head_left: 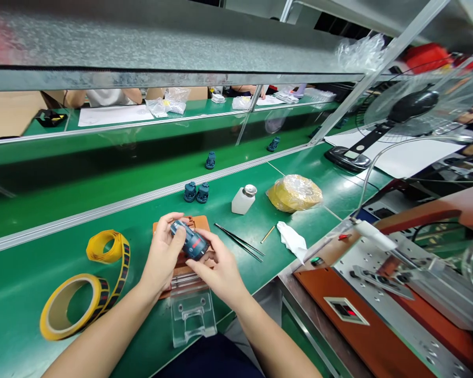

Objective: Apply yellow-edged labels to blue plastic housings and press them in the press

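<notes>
Both hands grip a dark blue plastic tool housing [193, 243] with a red logo on its side. My left hand [164, 249] is wrapped round its upper left end, the thumb pressed on top. The fingers of my right hand [220, 268] close on its lower right end. Under the housing lies an orange-brown fixture block [201, 223], partly hidden by my hands. A clear plastic bracket [193, 317] is hinged or set at its front. To the left, a yellow roll of label tape [73, 307] trails a strip with dark labels to a smaller yellow coil [107, 247].
Black tweezers [239, 242], a thin stick [267, 234], a white cloth [291, 239], a white pump bottle [243, 200] and a wrapped yellow roll [295, 193] lie to the right. Several small blue parts [196, 192] stand behind. A press machine [410, 278] and a fan [390, 121] are at the right.
</notes>
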Motion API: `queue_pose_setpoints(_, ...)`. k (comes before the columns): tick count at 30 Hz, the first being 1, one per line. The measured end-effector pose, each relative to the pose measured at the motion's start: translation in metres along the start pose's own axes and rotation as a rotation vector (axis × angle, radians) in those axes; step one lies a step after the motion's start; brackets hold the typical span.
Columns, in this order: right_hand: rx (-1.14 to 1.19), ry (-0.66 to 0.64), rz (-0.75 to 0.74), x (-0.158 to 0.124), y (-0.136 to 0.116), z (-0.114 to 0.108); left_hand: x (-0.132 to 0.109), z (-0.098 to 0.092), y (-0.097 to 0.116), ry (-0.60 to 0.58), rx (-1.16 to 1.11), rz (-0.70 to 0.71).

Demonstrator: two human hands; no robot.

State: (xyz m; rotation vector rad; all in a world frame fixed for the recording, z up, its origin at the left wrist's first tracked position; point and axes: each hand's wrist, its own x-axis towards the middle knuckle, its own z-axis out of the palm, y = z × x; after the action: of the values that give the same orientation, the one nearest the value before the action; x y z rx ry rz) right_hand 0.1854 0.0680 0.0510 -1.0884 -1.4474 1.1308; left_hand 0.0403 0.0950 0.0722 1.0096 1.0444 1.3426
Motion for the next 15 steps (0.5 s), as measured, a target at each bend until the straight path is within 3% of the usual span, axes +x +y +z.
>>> queue_pose_setpoints(5, -0.27, 0.155, -0.285, -0.0011, 0.0051, -0.0062, -0.0043, 0.0015, -0.0015, -0.135, -0.179, -0.068)
queue_pose_setpoints(11, -0.364, 0.227, -0.462, -0.0037, 0.0076, -0.0094, -0.0008, 0.002, -0.002, -0.242, -0.294, -0.098)
queue_pose_setpoints(15, -0.424, 0.241, -0.516, -0.0039, 0.0061, -0.0106, -0.0012, 0.0029, -0.0011, -0.247, -0.326, -0.162)
